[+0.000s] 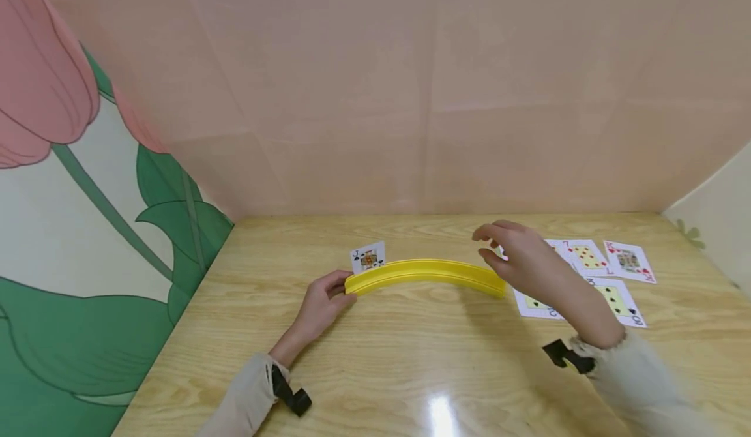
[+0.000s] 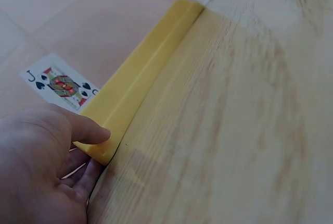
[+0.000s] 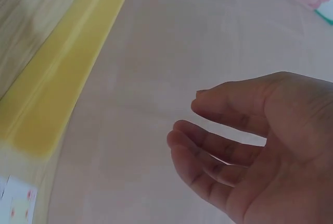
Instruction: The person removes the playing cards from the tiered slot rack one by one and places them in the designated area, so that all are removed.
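Note:
A curved yellow card holder (image 1: 431,271) stands on the table, its left end pinched between the thumb and fingers of my left hand (image 1: 319,305). Upright in that end is a jack of spades (image 1: 368,258); the left wrist view shows the same jack (image 2: 63,82) behind my thumb. My right hand (image 1: 525,264) hovers beyond the holder's right end, over the loose cards. Its fingers are loosely bent with a gap to the thumb, and the right wrist view shows nothing between the fingers (image 3: 213,148).
Several playing cards lie face up at the right, among them a seven of diamonds (image 1: 587,257), a red king (image 1: 630,262) and a spade card (image 1: 618,301). My right hand and forearm cover some of them. A pink wall (image 1: 352,130) rises behind the wooden table (image 1: 381,365).

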### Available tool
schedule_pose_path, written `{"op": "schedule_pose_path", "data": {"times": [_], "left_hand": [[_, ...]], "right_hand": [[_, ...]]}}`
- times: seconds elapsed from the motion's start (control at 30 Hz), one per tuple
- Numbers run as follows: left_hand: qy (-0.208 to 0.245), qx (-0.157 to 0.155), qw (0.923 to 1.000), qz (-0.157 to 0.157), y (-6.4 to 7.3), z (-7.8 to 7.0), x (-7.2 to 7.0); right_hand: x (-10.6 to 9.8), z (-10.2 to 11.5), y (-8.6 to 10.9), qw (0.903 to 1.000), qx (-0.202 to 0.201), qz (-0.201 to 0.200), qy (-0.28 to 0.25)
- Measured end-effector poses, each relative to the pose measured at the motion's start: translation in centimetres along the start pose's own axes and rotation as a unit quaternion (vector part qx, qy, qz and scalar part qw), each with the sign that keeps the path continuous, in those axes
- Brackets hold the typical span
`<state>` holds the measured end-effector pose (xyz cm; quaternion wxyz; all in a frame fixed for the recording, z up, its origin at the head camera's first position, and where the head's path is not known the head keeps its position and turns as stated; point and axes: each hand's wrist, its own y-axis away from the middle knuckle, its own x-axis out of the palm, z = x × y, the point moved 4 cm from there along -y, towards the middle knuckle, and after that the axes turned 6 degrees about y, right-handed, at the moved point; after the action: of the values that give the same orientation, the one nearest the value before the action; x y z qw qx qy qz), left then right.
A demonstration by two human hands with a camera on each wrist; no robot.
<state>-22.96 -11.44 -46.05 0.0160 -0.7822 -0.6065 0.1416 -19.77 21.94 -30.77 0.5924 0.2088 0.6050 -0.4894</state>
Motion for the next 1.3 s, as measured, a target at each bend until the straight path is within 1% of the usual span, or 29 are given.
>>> {"op": "schedule_pose_path", "data": {"times": [0.3,0.37,0.4,0.6,0.63,0.67,0.77,0.83,0.97,1.07,1.13,1.3], "left_hand": [[0.004,-0.003,1.0,-0.004,-0.1,-0.1,0.1],[0.003,-0.006,1.0,-0.005,-0.1,-0.3,0.3],[0.003,-0.007,1.0,-0.004,-0.1,-0.6,0.4],[0.003,-0.005,0.9999,0.008,0.5,-3.6,0.6],[0.004,-0.002,0.9999,0.01,0.6,-4.0,0.6],[0.005,-0.002,0.9999,0.011,0.6,-4.0,0.6],[0.006,0.003,0.9999,0.007,0.8,-3.8,0.4],[0.008,0.001,1.0,0.005,0.7,-3.6,0.3],[0.007,0.001,1.0,0.002,0.3,-1.6,0.0],[0.006,0.001,1.0,0.0,-0.1,-0.3,0.1],[0.009,0.0,1.0,-0.001,0.0,-0.6,0.2],[0.007,0.002,1.0,0.0,0.6,-2.8,0.3]], "right_hand": [[2.2,3.9,-4.1,0.9977,-0.023,-0.001,-0.064],[2.7,4.7,-4.8,0.9967,-0.028,0.001,-0.076],[3.0,5.2,-5.1,0.9963,-0.031,0.001,-0.08],[4.1,7.5,-6.7,0.9939,-0.047,-0.006,-0.1],[4.3,7.8,-6.9,0.9937,-0.05,-0.009,-0.1],[4.5,8.0,-6.9,0.9935,-0.052,-0.01,-0.1],[5.4,8.6,-6.9,0.9933,-0.065,-0.013,-0.095],[6.1,8.9,-6.9,0.9931,-0.075,-0.01,-0.09],[7.3,9.4,-6.8,0.9927,-0.094,-0.004,-0.076],[7.9,9.6,-6.8,0.9929,-0.098,-0.001,-0.068],[8.1,9.7,-6.8,0.9931,-0.097,-0.004,-0.066],[8.5,9.8,-6.8,0.9929,-0.088,-0.024,-0.076]]}}
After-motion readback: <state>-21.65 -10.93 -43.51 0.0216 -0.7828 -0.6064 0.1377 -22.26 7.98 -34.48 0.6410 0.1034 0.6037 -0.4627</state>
